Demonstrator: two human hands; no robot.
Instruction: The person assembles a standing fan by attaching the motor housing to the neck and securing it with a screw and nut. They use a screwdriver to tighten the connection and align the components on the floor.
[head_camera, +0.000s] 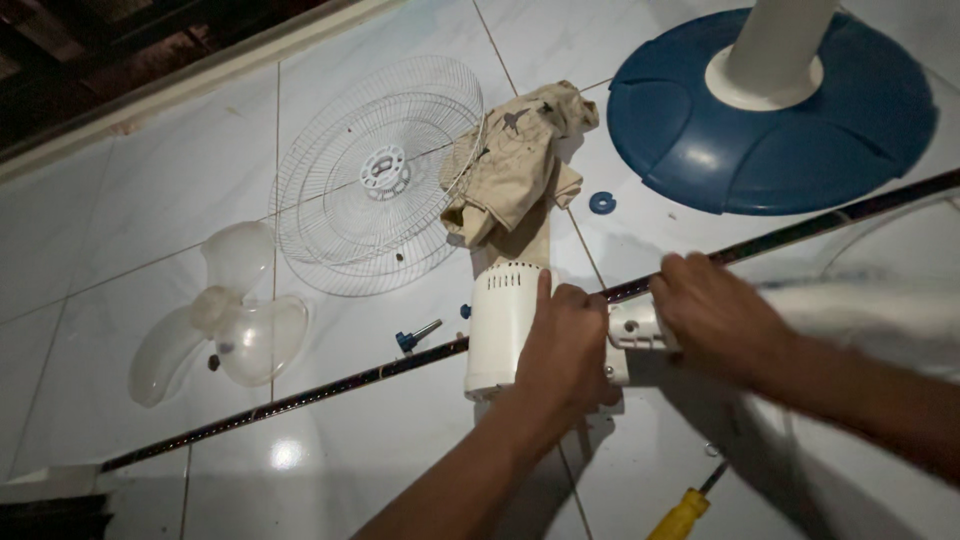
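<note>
Centrally, the left hand (565, 345) lies curled over the white fan motor housing (500, 325), thumb stretched along its shell, while the right hand (715, 315) at three o'clock closes around the housing's neck joint (632, 328); the housing thus sits under and between both hands on the tiled floor (120, 220). Outward, a dark thin rod (300, 400) crosses beneath from eight to two o'clock, a beige cloth (515, 160) crowds twelve, the wire grille (375, 175) eleven, the clear blade (225, 315) nine, the blue base (770, 130) one, a yellow-handled screwdriver (685, 512) five, leaving open tile at seven.
</note>
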